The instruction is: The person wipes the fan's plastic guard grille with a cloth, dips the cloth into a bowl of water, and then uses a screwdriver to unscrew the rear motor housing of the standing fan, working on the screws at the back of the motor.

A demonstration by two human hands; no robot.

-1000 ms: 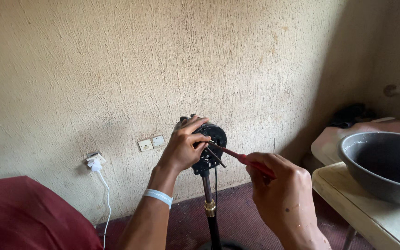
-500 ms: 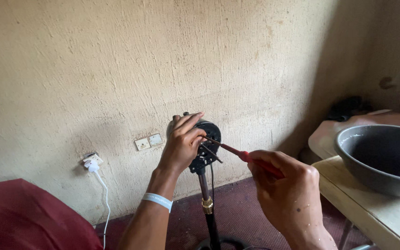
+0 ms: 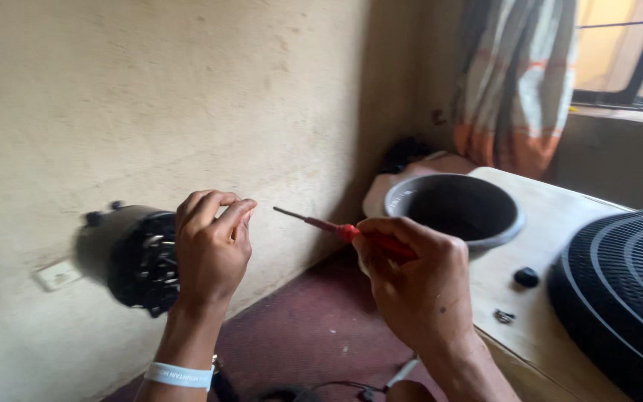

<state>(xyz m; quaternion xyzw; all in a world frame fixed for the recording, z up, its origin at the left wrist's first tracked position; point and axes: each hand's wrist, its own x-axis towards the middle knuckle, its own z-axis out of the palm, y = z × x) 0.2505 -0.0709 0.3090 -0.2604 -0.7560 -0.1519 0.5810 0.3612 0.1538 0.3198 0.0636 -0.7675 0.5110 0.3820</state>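
Head view: looks down on two bare hands working at a fan motor in front of a plaster wall.
Left hand [image 3: 213, 249]: at about 8 o'clock in the frame, fingers curled over the front of the black motor [image 3: 137, 257]; the grip is closed on the motor housing, with the fingertips pinched together at its upper edge. Whether a small part sits between them cannot be told.
Right hand [image 3: 417, 286]: at about 5 o'clock, the grip clenched around the red handle of a screwdriver [image 3: 329, 225]; the metal shaft points toward 9 o'clock, its tip in the air just beside the left fingertips, not touching the motor.
Motor: blurred, close to the wall, near a pale wall socket [image 3: 57, 274].
Bench [image 3: 552, 223]: at 3 o'clock, carrying a dark round bowl [image 3: 452, 208], a black fan grille [image 3: 623, 290], a small black knob [image 3: 526, 277] and a tiny screw-like bit [image 3: 504, 316].
Risk, slip: the tip lies very near the left fingers; a push that misses the screw head could likely jab them.
Risk, wobble: the motor seems steadied by one hand only, so it may turn or sway under pressure.
Risk, loose parts: the screw-like bit lies near the bench edge and could roll to the dark red floor [image 3: 314, 327].
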